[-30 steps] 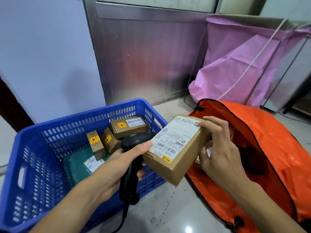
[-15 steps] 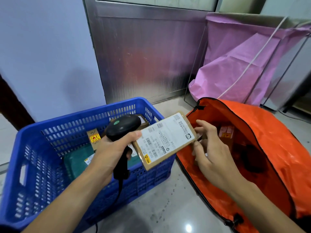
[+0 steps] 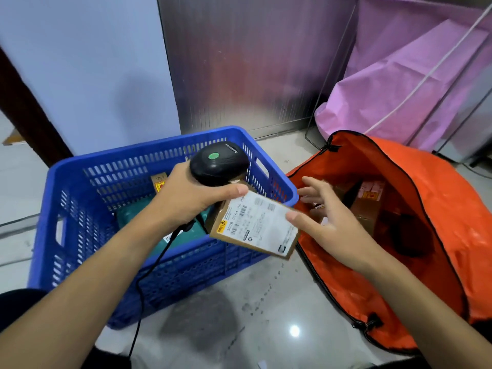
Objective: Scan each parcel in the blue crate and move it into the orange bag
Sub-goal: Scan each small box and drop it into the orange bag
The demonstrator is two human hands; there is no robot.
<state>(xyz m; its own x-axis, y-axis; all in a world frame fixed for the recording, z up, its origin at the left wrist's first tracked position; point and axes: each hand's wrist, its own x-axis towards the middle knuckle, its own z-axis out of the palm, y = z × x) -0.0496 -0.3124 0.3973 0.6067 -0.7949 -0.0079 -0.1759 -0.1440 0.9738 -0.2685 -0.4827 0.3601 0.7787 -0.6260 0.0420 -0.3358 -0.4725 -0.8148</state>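
Observation:
A brown cardboard parcel (image 3: 255, 225) with a white label hangs over the near right corner of the blue crate (image 3: 66, 169). My left hand (image 3: 186, 201) grips a black barcode scanner (image 3: 218, 163), and its thumb presses on the parcel's left corner. My right hand (image 3: 332, 225) holds the parcel's right end, thumb on the label and fingers spread behind it. Inside the crate lie a green parcel (image 3: 133, 214) and a small brown box (image 3: 158, 182), both partly hidden by my arm. The orange bag (image 3: 439, 209) lies open on the right with brown boxes (image 3: 364, 209) inside.
The scanner's cable (image 3: 149, 275) hangs down in front of the crate. A pink bag (image 3: 399, 89) on a wire frame stands behind the orange bag. A metal panel (image 3: 253, 62) and a pale wall close off the back. The floor is polished stone.
The scanner has risen from below the parcel to above it. The parcel has tipped flatter and turned, and my right hand's fingers have spread open behind it.

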